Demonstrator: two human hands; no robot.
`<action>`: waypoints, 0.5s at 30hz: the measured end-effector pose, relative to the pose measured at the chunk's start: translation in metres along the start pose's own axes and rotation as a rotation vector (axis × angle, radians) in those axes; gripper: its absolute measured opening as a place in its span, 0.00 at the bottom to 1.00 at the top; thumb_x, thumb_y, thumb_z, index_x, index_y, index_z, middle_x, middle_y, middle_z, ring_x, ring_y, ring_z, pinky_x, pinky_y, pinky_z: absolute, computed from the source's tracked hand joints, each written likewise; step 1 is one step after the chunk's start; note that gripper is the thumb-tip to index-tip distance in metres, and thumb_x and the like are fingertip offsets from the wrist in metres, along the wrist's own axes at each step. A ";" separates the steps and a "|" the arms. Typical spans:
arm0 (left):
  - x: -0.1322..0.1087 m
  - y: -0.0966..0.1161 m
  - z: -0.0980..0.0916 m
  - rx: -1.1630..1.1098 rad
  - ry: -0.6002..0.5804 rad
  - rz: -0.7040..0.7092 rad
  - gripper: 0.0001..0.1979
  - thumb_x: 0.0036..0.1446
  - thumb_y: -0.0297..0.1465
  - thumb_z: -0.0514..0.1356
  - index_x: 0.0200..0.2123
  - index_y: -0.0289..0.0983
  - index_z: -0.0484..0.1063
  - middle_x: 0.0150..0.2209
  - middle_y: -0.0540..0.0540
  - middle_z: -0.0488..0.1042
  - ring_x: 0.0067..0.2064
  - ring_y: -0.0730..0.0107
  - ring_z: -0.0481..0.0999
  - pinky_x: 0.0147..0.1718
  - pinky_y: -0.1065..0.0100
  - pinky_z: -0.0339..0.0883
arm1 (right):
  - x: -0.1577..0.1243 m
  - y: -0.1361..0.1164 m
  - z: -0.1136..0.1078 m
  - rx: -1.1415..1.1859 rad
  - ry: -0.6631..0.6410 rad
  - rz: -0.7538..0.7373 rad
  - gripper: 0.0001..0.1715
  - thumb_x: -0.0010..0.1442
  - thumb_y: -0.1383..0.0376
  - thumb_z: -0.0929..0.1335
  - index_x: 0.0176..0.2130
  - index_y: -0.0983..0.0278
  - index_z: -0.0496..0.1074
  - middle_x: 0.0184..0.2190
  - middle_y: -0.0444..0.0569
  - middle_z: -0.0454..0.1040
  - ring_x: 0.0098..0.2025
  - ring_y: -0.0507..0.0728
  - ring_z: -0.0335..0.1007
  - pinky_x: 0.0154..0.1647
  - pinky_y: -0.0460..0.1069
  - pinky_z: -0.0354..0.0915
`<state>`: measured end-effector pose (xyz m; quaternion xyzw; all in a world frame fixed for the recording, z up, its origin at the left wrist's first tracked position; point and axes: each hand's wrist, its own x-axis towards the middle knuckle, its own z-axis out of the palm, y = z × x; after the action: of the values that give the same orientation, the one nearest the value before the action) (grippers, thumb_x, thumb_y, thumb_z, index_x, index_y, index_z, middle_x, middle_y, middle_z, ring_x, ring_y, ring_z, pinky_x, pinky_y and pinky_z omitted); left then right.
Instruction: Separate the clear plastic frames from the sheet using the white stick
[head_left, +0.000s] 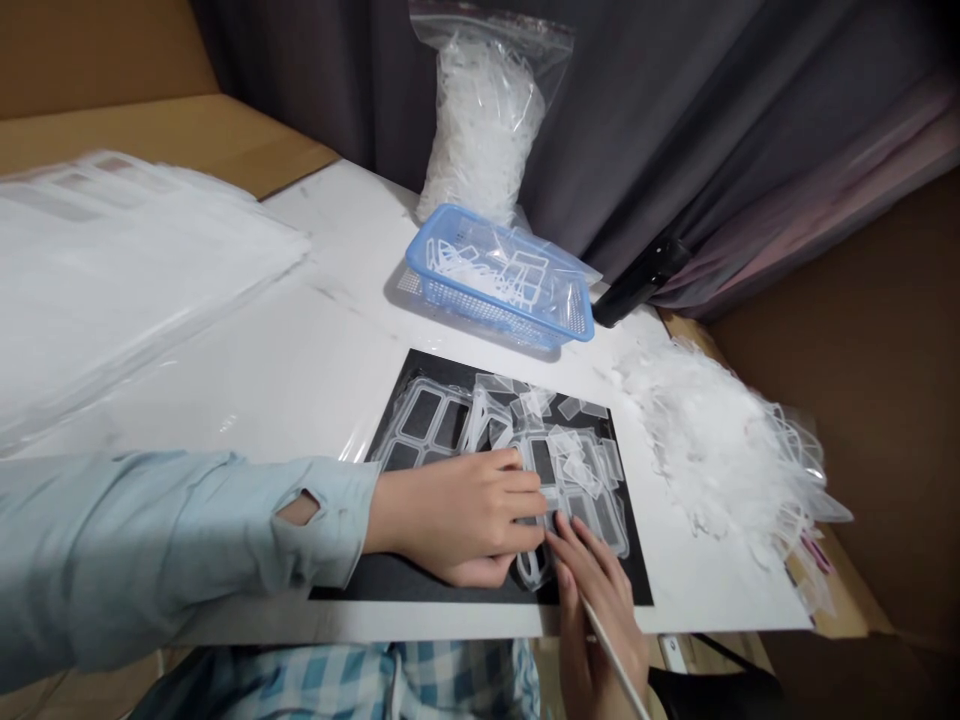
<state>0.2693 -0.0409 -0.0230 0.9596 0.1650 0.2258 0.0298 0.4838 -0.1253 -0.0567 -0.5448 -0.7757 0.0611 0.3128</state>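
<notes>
While a white tabletop (337, 240) fills the middle of the frame, a stack of plastic-wrapped sheets (127, 270) lies at upper left, a zip bag of clear plastic pieces (484, 120) stands at top centre behind a blue plastic basket (499, 280), and a loose heap of clear plastic (712, 450) spreads at right. Clear plastic frames (502, 430) lie jumbled on a black mat (360, 585) at lower centre, where the left hand (457, 520) lies on them, fingers extended, though whether it grips one cannot be told, just beside the right hand (592, 610), which is clenched on a thin white rod (615, 655)
</notes>
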 end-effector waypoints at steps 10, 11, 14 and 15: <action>0.000 -0.001 0.003 0.000 0.036 0.002 0.05 0.56 0.29 0.59 0.36 0.36 0.74 0.32 0.48 0.71 0.33 0.65 0.66 0.34 0.62 0.58 | 0.008 0.002 -0.003 -0.048 0.066 -0.092 0.15 0.73 0.62 0.60 0.50 0.59 0.73 0.49 0.48 0.78 0.51 0.61 0.73 0.56 0.58 0.59; 0.000 -0.001 0.004 -0.007 0.038 0.003 0.05 0.56 0.29 0.60 0.37 0.35 0.74 0.31 0.48 0.71 0.33 0.65 0.66 0.34 0.62 0.57 | 0.009 0.003 -0.004 -0.052 0.088 -0.094 0.15 0.73 0.62 0.60 0.50 0.59 0.74 0.48 0.49 0.78 0.50 0.61 0.73 0.56 0.58 0.59; 0.000 -0.001 0.004 -0.027 0.047 0.014 0.07 0.56 0.29 0.60 0.38 0.35 0.74 0.30 0.48 0.71 0.33 0.66 0.65 0.34 0.62 0.57 | 0.013 0.011 -0.010 -0.052 0.156 -0.085 0.14 0.72 0.63 0.61 0.49 0.62 0.74 0.48 0.51 0.78 0.48 0.61 0.74 0.55 0.58 0.61; 0.000 -0.001 0.005 -0.027 0.046 0.015 0.07 0.56 0.29 0.60 0.39 0.35 0.74 0.30 0.48 0.71 0.33 0.66 0.65 0.34 0.62 0.57 | 0.014 0.014 -0.013 -0.056 0.178 -0.080 0.14 0.72 0.64 0.62 0.49 0.62 0.74 0.47 0.52 0.78 0.48 0.61 0.73 0.55 0.58 0.61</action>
<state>0.2709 -0.0399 -0.0273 0.9549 0.1553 0.2502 0.0370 0.4996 -0.1107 -0.0469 -0.5252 -0.7674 -0.0218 0.3671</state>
